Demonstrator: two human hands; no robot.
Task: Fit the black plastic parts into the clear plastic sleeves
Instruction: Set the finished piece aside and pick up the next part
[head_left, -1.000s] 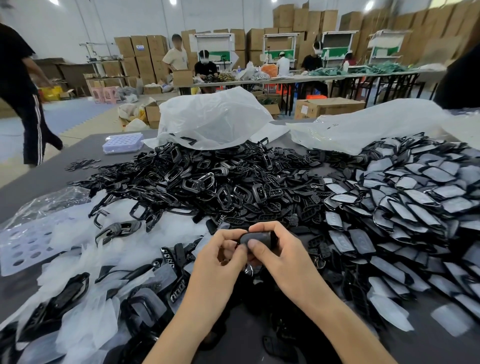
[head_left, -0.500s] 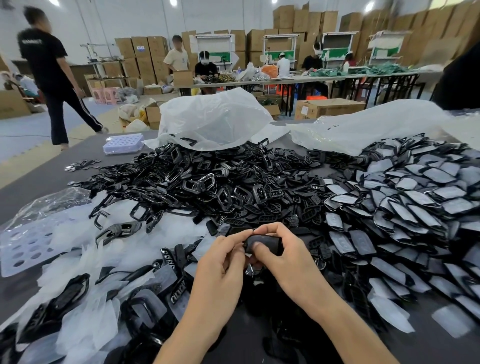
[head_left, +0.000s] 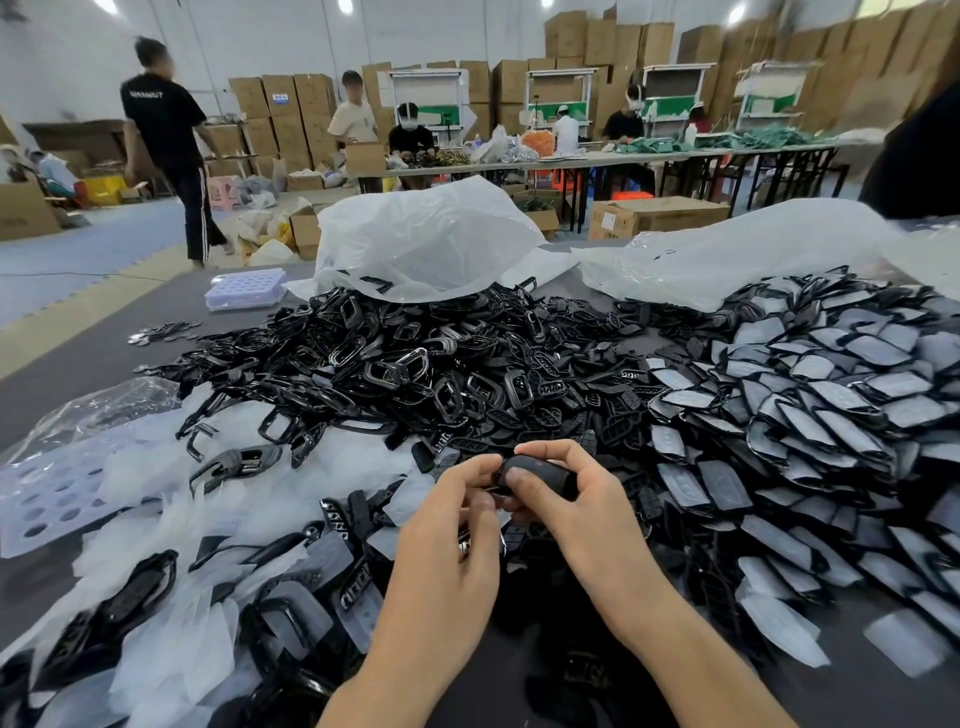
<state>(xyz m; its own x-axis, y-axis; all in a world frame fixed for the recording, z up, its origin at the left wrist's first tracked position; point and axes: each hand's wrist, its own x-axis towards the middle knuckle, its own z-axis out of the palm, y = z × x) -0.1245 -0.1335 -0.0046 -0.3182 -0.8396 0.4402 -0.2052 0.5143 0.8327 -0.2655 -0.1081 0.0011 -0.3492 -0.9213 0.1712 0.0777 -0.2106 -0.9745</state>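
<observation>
Both hands meet over the dark table's near middle. My right hand (head_left: 582, 512) grips a small black plastic part (head_left: 543, 475) between thumb and fingers. My left hand (head_left: 452, 525) pinches the left end of that same part with its fingertips. Whether a clear sleeve is around the part I cannot tell. A big heap of loose black parts (head_left: 415, 364) lies just beyond the hands. Clear plastic sleeves (head_left: 156, 530) are strewn at the left, mixed with black pieces. To the right spreads a pile of sleeved parts (head_left: 831, 415).
Two large white plastic bags (head_left: 431, 239) lie at the table's far side. A small lidded plastic box (head_left: 244, 288) sits at the far left, a perforated clear tray (head_left: 47, 499) at the near left. Behind, people work at tables; one person (head_left: 171, 145) walks at the left.
My hands have shifted slightly right with the black part, the fingers turning it a little. The person in the background has walked from the left edge further into the room.
</observation>
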